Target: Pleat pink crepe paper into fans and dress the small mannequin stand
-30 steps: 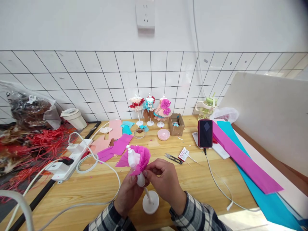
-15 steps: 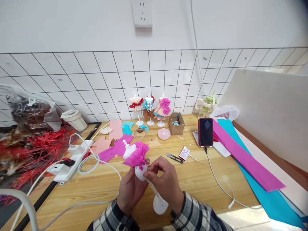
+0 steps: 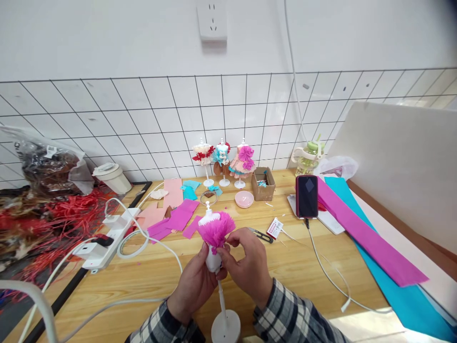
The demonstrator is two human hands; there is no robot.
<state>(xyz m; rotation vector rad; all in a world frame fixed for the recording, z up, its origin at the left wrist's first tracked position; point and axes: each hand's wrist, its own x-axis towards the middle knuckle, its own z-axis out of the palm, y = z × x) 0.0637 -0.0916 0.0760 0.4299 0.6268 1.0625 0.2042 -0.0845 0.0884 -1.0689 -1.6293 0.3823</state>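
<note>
A white tiled wall spans the back, and below it runs a wooden table. At the right a large pale panel leans at a slant, with long blue and magenta strips lying in front of it, the magenta one partly over the blue. On the far left, a clear plastic bag sits behind a tangle of red strands, and a white power strip lies near them. At the front, the left hand has its fingers wrapped around the lower body of a white dress form, which stands almost upright at the middle of the near side, its stem running down to a round base. The right hand has its thumb and forefinger drawn together at the bottom of the magenta ruffle around the form's chest, pinching at its gathered edge; the other fingers are curled. A phone is propped to the right. Near the wall stand three dressed forms, then a cardboard box, a pink dish and, closer to the right hand, dark snips.
</note>
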